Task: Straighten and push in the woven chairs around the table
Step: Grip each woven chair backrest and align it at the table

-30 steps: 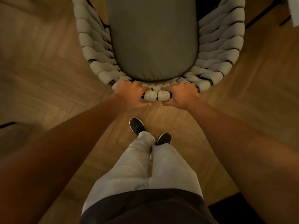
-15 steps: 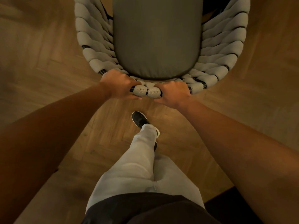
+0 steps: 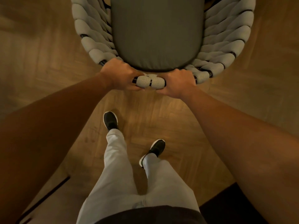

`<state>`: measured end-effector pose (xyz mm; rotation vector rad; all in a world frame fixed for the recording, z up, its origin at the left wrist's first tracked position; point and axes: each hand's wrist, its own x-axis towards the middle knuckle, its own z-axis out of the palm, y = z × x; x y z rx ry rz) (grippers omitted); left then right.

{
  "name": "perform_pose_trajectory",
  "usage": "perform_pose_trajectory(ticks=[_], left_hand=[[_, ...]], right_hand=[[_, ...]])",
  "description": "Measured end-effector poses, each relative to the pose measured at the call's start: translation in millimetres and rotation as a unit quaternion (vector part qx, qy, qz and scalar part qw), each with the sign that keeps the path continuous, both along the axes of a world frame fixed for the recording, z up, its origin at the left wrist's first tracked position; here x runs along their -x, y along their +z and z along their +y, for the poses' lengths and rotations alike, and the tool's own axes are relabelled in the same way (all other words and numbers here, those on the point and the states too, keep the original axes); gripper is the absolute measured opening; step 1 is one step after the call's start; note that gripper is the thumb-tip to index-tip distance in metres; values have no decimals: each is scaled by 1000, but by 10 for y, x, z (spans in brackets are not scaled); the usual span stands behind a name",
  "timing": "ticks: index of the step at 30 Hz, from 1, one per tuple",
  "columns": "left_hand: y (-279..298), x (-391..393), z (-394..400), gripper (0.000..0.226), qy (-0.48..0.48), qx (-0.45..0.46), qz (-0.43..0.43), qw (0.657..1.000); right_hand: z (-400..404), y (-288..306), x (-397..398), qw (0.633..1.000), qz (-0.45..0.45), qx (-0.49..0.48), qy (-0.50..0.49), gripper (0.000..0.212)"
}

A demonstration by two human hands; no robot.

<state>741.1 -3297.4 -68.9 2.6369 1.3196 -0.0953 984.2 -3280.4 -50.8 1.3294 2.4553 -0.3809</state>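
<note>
A woven chair [image 3: 226, 41] with thick pale grey rope wrapped over a dark frame fills the top of the head view, seen from above and behind. A dark grey seat cushion [image 3: 156, 33] lies inside it. My left hand [image 3: 119, 74] grips the top rail of the chair's back, left of centre. My right hand [image 3: 178, 83] grips the same rail just to the right. Two rope wraps show between the hands. The table is out of view.
Wooden herringbone floor [image 3: 40, 54] spreads around the chair. My legs in light trousers and black shoes [image 3: 110, 120] stand behind the chair, left foot ahead. A dark mat or object edge [image 3: 226, 206] lies at lower right, a pale panel at lower left.
The chair has shifted forward and slightly right across the floor with both hands on its back rail. My feet have stepped apart, left foot leading.
</note>
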Motion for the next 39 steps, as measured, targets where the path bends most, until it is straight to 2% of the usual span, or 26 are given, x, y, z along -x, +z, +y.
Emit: perform_pose_trajectory(ticks=[8, 13, 20, 25, 31, 33, 37, 39], left_hand=[[54, 749, 593, 50, -83, -5, 44, 996], [37, 1270, 959, 51, -112, -9, 27, 993], [22, 1545, 1274, 62, -120, -16, 10, 993], [70, 1766, 1461, 50, -139, -15, 29, 990], [13, 2004, 1857, 49, -154, -25, 0, 988], [7, 2025, 1995, 54, -159, -22, -7, 987], [-14, 2151, 2195, 79, -171, -22, -13, 985], [-16, 2233, 2250, 83, -174, -22, -18, 984]], right_hand=[[301, 52, 756, 998, -4, 2, -58, 50], [472, 10, 1285, 995, -11, 4, -100, 53], [700, 11, 1581, 994, -14, -1, -111, 53], [793, 9, 1824, 991, -12, -7, -133, 58], [1090, 4, 2044, 989, -6, -5, -147, 50], [1216, 7, 2077, 988, -7, -10, -151, 49], [1386, 24, 2210, 987, -10, -7, -159, 50], [1431, 18, 2277, 985, -14, -6, -171, 51]])
